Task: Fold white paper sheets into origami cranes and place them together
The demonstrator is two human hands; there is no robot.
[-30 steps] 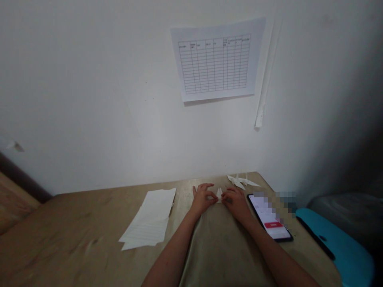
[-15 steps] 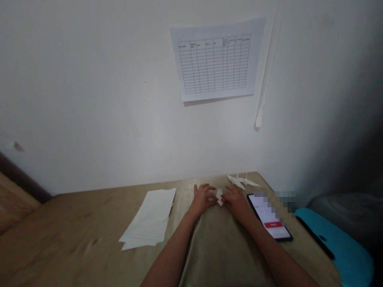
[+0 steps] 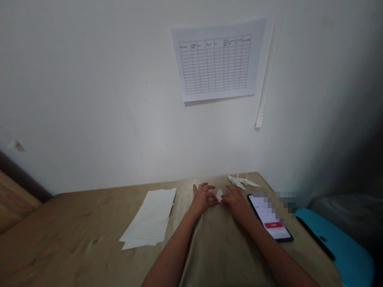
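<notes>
A small folded white paper piece [image 3: 219, 195] stands on the tan table [image 3: 89, 223] near the far edge. My left hand [image 3: 202, 198] pinches its left side with thumb and forefinger, the other fingers spread on the table. My right hand [image 3: 237, 201] pinches its right side the same way. Both forearms reach in from the bottom of the view.
A stack of white sheets [image 3: 151, 219] lies left of my hands. Folded white paper shapes [image 3: 241, 181] sit at the far right corner. A lit phone [image 3: 269, 218] lies right of my right hand, a turquoise object [image 3: 338, 244] beyond it. A printed table sheet [image 3: 216, 59] hangs on the wall.
The hands have stayed in place; the fingers shifted slightly on the small paper piece, which sits a little more upright.
</notes>
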